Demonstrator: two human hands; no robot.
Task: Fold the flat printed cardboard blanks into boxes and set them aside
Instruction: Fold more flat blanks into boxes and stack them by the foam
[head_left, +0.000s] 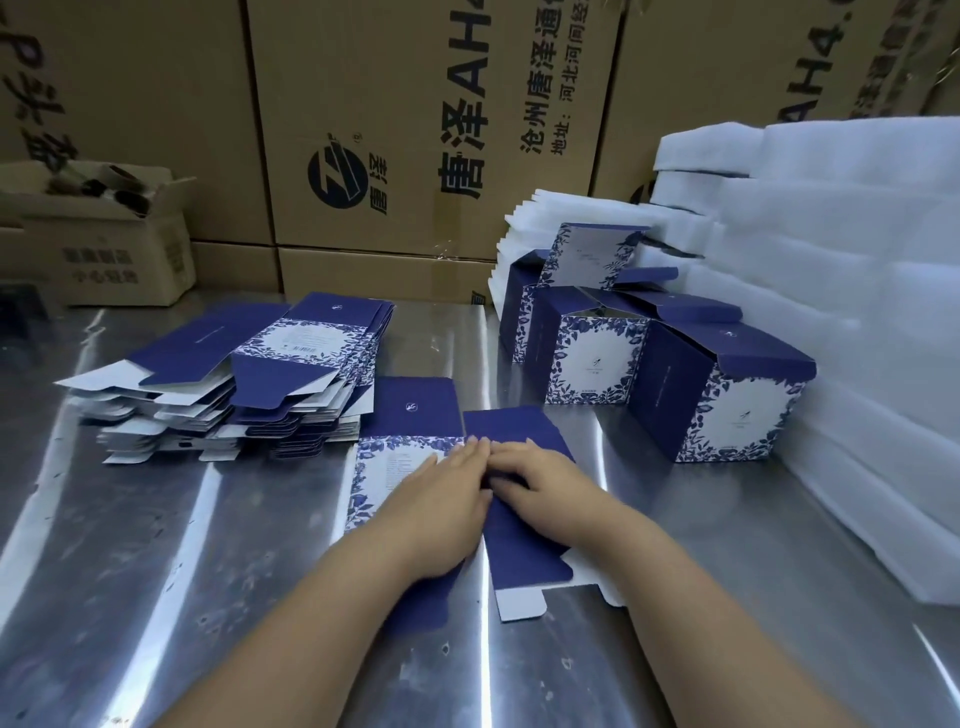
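Note:
A flat blue-and-white floral blank lies on the steel table in front of me. My left hand lies flat on its white printed panel, fingers straight. My right hand rests beside it on the dark blue panel; its fingers seem to press near the middle crease, thumb tucked at the edge. A stack of flat blanks sits at the left. Three folded boxes stand at the right: a near one, a middle one and a far one with open lids.
White foam sheets are piled along the right side and behind the boxes. Large brown cartons wall the back. A small open carton stands at the far left.

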